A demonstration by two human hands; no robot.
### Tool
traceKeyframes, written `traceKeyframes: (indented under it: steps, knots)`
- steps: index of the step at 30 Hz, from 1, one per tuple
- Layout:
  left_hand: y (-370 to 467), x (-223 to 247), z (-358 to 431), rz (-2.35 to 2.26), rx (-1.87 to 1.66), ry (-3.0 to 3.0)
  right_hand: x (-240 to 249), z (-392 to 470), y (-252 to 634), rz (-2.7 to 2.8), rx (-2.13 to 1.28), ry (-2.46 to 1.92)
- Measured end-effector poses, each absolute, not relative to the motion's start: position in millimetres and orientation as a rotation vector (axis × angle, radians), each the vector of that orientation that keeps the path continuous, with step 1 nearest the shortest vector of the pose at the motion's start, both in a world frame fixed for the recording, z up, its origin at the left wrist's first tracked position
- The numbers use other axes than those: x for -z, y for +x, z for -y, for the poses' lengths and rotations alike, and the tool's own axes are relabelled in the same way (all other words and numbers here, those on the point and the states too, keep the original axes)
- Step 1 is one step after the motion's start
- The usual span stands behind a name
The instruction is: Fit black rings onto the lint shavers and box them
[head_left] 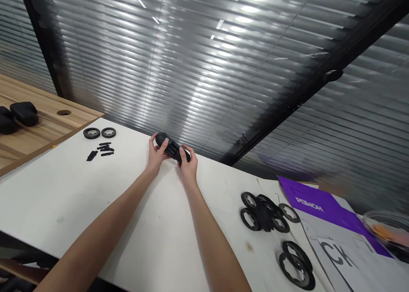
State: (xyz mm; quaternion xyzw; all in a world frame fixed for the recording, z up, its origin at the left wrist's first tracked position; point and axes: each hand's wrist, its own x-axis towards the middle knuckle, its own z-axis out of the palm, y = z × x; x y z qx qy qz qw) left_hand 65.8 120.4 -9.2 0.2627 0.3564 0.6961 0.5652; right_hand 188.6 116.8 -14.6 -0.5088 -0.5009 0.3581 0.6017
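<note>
Near the far edge of the white table, a black elongated device (173,148) is held between both hands, tilted down to the right. My left hand (156,154) grips its rounded left end, thumb on top. Around the narrower right end are the fingers of my right hand (188,163), its thumb pressed on the upper face. A recess with small ridged parts shows in the middle of the device. The fingers under it are partly hidden.
Two black rings (91,133) and several small black strips (107,148) lie at the left. More black rings (250,219) are piled at the right, beside a purple-and-white printed sheet (322,206). A wooden table (44,121) adjoins at left.
</note>
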Motion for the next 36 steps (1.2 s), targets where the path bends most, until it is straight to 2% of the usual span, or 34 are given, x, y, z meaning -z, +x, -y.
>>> traceKeyframes:
  steps: [23,36]
  knots:
    - [64.9,7.5,-117.0,-0.875,-1.603,0.667,16.1,-117.7,188.5,1.159,-0.748,-1.252]
    - [64.1,12.8,-122.7,-0.803,-1.621,0.61,23.0,-119.8,191.1,1.185,-0.864,-1.151]
